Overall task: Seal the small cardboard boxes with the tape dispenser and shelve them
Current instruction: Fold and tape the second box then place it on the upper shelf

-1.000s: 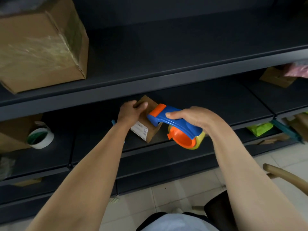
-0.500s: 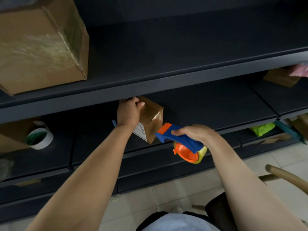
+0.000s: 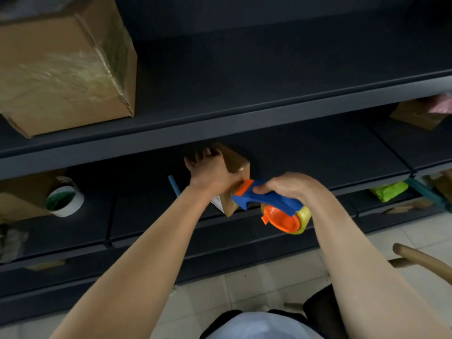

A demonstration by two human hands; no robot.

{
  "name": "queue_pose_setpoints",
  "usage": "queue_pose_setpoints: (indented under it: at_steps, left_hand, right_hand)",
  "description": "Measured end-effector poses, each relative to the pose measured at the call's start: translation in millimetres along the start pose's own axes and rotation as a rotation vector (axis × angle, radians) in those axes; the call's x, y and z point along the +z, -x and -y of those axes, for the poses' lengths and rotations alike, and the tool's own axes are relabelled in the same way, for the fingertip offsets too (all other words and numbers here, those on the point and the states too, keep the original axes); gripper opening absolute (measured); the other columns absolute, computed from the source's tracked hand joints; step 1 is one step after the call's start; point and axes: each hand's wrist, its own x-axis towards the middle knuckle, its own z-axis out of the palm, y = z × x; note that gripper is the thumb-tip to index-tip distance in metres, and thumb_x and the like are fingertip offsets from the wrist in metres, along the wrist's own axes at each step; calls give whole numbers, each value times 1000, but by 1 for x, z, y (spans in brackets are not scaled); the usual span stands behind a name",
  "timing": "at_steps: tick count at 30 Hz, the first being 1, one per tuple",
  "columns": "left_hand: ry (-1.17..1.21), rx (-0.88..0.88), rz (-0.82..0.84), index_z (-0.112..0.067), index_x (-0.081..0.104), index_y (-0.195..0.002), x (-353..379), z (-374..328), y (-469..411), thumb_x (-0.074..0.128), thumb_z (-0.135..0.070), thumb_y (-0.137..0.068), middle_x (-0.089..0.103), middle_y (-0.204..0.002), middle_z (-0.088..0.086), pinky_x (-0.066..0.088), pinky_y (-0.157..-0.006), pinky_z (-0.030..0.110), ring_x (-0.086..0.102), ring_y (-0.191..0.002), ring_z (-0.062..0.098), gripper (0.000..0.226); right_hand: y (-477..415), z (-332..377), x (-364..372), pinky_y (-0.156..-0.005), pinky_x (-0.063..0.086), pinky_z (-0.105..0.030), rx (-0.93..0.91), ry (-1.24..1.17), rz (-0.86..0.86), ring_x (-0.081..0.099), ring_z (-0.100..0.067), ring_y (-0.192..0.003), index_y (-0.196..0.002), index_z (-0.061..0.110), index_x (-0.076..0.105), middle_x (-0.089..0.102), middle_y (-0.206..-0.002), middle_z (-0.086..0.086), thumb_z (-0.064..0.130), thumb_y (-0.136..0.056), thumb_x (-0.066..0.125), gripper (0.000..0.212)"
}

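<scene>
A small brown cardboard box [image 3: 235, 162] with a white label stands on the dark middle shelf [image 3: 318, 157], under the edge of the upper shelf. My left hand [image 3: 208, 170] lies over its top and left side, fingers spread and blurred; whether it grips the box is unclear. My right hand [image 3: 288, 187] holds the blue and orange tape dispenser [image 3: 274, 206] by its handle, just in front and to the right of the box, its orange nose touching the box's front corner. A yellowish tape roll sits in the dispenser.
A large taped cardboard box [image 3: 63, 67] stands on the upper shelf at left. A white tape roll [image 3: 64, 200] and another box [image 3: 22, 196] sit on the middle shelf at left. A green packet [image 3: 389, 190] lies at right. A wooden chair arm [image 3: 420, 258] is at lower right.
My left hand pushed the small box further back under the upper shelf and its fingers spread. My right hand dropped with the dispenser, then came back up to the box's front corner.
</scene>
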Motion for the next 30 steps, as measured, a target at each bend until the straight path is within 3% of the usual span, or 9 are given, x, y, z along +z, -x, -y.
queue_pose_setpoints:
  at_steps: [2, 8, 11, 13, 16, 19, 22, 26, 30]
  left_hand:
    - [-104, 77, -87, -2, 17, -148, 11, -8, 5, 41, -70, -82, 16, -155, 19, 1, -115, 48, 11, -143, 33, 98]
    - [14, 75, -91, -2, 10, -149, 18, -2, 1, 50, -67, -80, 10, -157, 16, 6, -115, 36, 8, -145, 28, 103]
    - [-4, 72, -93, -2, 9, -149, 18, -4, 3, 50, -68, -80, 10, -157, 15, 7, -115, 37, 8, -145, 28, 103]
    - [-6, 62, -96, -3, 10, -149, 17, -4, 4, 48, -70, -80, 11, -157, 15, 8, -115, 37, 8, -145, 27, 103]
    - [21, 42, -72, -5, 12, -149, 13, 0, 4, 46, -71, -81, 11, -157, 13, 11, -116, 38, 9, -145, 26, 101]
    - [69, 12, -78, -7, 14, -150, 9, 7, 6, 49, -71, -79, 13, -157, 11, 16, -115, 40, 11, -145, 26, 101]
    - [76, 17, -84, -8, 14, -150, 9, 7, 8, 49, -70, -79, 12, -157, 12, 14, -115, 40, 10, -145, 26, 101]
    - [31, 8, -88, -7, 12, -150, 11, -3, 8, 49, -70, -80, 10, -158, 12, 10, -116, 38, 8, -145, 26, 100]
    - [18, -9, -94, -7, 13, -150, 13, -5, 5, 47, -72, -80, 11, -157, 12, 9, -116, 37, 9, -145, 25, 101]
  right_hand:
    - [1, -4, 5, -50, 42, -26, 26, -15, 22, 60, -19, -57, -83, 12, 62, 66, -69, -6, 47, -75, 75, 38]
    - [3, -4, 12, -49, 41, -26, 34, -36, -3, 59, -18, -56, -83, 12, 62, 65, -71, -5, 47, -75, 76, 38]
    - [5, 6, 14, -53, 42, -28, -4, 95, -76, 60, -19, -62, -77, 15, 59, 64, -72, -5, 52, -76, 72, 39]
    - [7, 13, 17, -57, 42, -29, -9, 303, -189, 58, -21, -67, -77, 14, 56, 59, -72, -5, 54, -76, 70, 42]
    - [1, 8, 27, -67, 43, -32, 29, 508, -355, 56, -25, -84, -96, 14, 60, 51, -78, -3, 44, -80, 68, 35]
    - [-15, -7, 32, -89, 44, -38, 106, 391, -411, 57, -30, -110, -122, 11, 57, 61, -110, -8, 40, -86, 64, 47]
    - [-34, -12, 30, -112, 25, -46, 173, 293, -425, 54, -31, -118, -130, 10, 52, 61, -121, -10, 20, -87, 60, 46]
    - [-61, -21, 35, -115, 15, -49, 138, 321, -421, 57, -30, -113, -134, 8, 49, 65, -102, -9, 8, -86, 59, 48]
    - [-79, -27, 39, -115, 17, -48, 75, 372, -470, 53, -30, -120, -143, 4, 34, 62, -120, -12, 27, -97, 51, 54]
